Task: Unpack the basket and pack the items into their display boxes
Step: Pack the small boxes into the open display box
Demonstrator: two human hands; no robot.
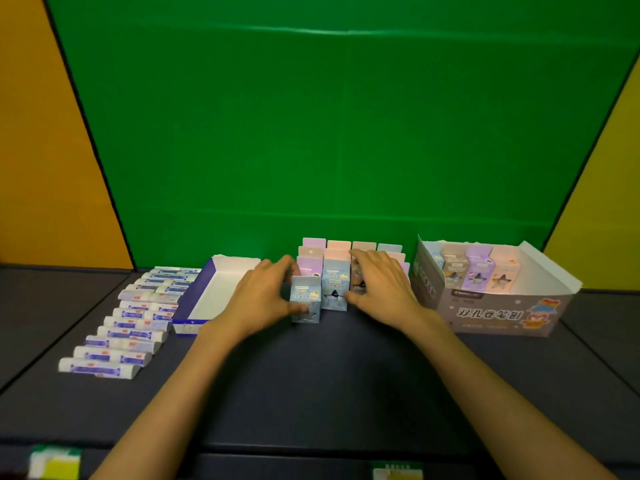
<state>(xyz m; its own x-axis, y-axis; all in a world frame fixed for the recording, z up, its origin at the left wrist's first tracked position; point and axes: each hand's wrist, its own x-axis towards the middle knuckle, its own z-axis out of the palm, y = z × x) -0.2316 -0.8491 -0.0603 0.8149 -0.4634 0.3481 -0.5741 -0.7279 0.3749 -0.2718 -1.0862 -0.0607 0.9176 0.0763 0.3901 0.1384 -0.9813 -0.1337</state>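
Several small pastel sharpener boxes (349, 252) stand in rows at the table's middle back. My left hand (265, 297) grips a light-blue box (305, 299) at the front of the rows, thumb on its front. My right hand (381, 289) curls round a brownish box (357, 284), mostly hidden by its fingers; a second light-blue box (334, 289) stands between my hands. On the right, the grey display box (502, 311) holds a row of sharpener boxes (478, 271). A blue-and-white display tray (194, 299) lies open on the left.
Several white-and-blue wrapped erasers (131, 327) lie in a column at the left of the dark table. A green backdrop rises right behind the boxes. Small green-and-yellow objects (55, 462) sit at the near edge.
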